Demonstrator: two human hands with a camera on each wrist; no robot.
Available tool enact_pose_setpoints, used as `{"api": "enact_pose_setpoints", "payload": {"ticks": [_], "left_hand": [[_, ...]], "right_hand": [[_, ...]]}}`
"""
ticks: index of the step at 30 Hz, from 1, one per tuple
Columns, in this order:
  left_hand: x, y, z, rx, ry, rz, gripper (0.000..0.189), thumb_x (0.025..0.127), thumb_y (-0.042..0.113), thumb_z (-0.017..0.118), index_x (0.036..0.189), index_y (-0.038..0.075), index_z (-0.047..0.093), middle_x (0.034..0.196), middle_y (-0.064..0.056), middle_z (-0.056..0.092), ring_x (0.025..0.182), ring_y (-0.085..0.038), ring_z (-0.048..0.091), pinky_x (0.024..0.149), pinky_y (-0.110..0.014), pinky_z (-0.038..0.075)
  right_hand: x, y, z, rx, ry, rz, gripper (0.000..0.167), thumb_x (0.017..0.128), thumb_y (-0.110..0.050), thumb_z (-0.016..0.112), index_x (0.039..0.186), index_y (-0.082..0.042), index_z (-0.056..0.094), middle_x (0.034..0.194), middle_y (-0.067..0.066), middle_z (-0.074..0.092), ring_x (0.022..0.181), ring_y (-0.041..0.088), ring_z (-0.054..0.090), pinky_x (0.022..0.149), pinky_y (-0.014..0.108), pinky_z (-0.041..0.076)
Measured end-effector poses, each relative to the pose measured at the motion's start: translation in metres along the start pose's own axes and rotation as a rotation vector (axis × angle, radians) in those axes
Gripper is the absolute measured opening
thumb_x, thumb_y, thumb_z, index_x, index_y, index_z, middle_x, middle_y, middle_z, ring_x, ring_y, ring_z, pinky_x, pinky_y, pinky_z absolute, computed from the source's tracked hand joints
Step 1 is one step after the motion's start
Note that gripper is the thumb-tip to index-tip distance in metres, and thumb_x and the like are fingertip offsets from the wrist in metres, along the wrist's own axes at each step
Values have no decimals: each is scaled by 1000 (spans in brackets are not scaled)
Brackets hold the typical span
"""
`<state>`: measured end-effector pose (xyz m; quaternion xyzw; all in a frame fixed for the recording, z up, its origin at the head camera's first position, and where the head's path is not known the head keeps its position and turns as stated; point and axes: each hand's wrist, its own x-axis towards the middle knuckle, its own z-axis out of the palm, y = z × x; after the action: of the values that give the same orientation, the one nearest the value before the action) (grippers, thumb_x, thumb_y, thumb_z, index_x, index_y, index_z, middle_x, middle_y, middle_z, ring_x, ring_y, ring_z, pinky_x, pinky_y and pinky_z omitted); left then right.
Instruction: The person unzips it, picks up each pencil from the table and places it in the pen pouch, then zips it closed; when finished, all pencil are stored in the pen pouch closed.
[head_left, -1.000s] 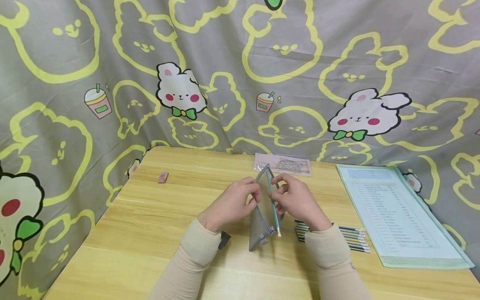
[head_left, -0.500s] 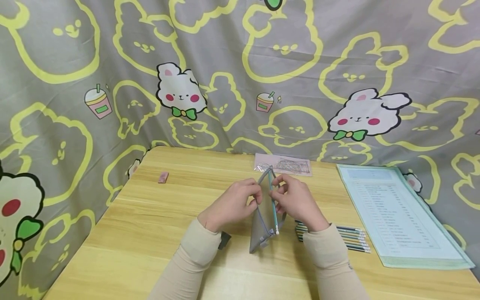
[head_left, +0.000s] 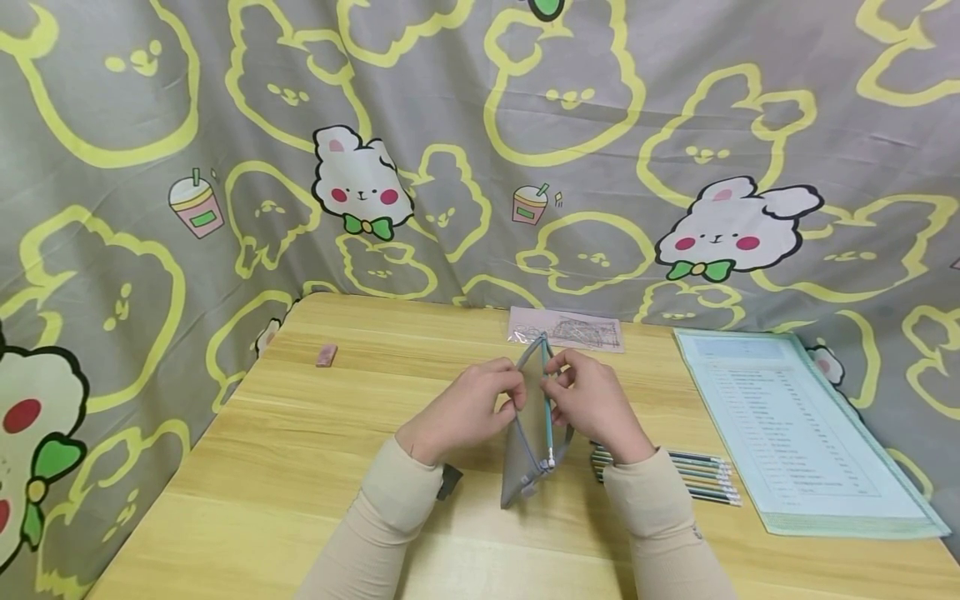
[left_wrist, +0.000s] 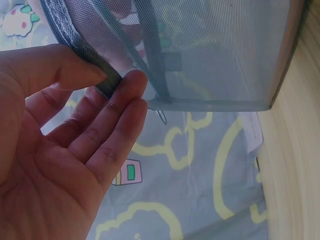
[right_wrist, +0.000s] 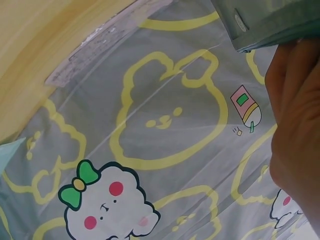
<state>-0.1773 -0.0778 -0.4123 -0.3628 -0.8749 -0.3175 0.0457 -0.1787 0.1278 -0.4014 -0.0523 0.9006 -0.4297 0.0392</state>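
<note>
A grey mesh zipper pouch (head_left: 516, 467) stands on edge near the table's middle, its mouth spread upward. My left hand (head_left: 461, 408) pinches one zippered rim between thumb and fingers; the left wrist view shows this hand (left_wrist: 65, 145) close up against the see-through mesh (left_wrist: 225, 55). Between the spread sides lies a teal pencil (head_left: 548, 421), its white eraser end toward me. It is pinched by my right hand (head_left: 596, 404), which is also at the pouch's right side. In the right wrist view, that hand (right_wrist: 297, 120) shows only partly, below a pouch corner (right_wrist: 275, 20), and the pencil is hidden.
Several pencils (head_left: 708, 477) lie in a row beside my right forearm. A small dark object (head_left: 450, 481) sits by my left cuff. A pink eraser (head_left: 326, 355) lies far left, a pinkish packet (head_left: 592, 332) at the back, and a teal-edged document bag (head_left: 802, 425) at the right.
The pencil has shifted slightly left and lower into the pouch's mouth, with my right hand around it. The pouch's far tip has moved slightly right; my left hand keeps its hold.
</note>
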Motion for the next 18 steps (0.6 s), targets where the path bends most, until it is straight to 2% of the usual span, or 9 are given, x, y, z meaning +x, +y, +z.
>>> {"api": "enact_pose_setpoints", "payload": {"ticks": [5,10,15,18], "left_hand": [[0,0,1,-1,8,4,21,89,-6,66,86,15,65,89,4,57,78,-17,57,71,-23,47],[-1,0,0,-12,1,-8,20,89,-5,64,87,15,65,92,0,61,81,-16,58,73,-24,48],[-1,0,0,-3,9,-12,20,89,-5,66,87,15,65,93,1,62,81,-12,55,74,-25,49],[-1,0,0,-2,10,-13,20,89,-6,65,87,15,65,93,2,61,80,-12,55,75,-25,49]], "right_hand": [[1,2,3,-8,3,-7,19,101,-13,66,118,-3,66,79,6,72,58,22,73,54,31,58],[0,1,1,-28,11,-11,18,101,-15,65,115,-4,66,84,10,74,58,18,72,55,31,56],[-3,5,-16,-53,30,-36,19,101,-19,64,113,-4,66,92,14,76,58,17,72,56,31,57],[-2,17,-35,-134,33,-57,20,101,-21,65,114,-5,66,95,13,77,62,17,72,60,32,56]]}}
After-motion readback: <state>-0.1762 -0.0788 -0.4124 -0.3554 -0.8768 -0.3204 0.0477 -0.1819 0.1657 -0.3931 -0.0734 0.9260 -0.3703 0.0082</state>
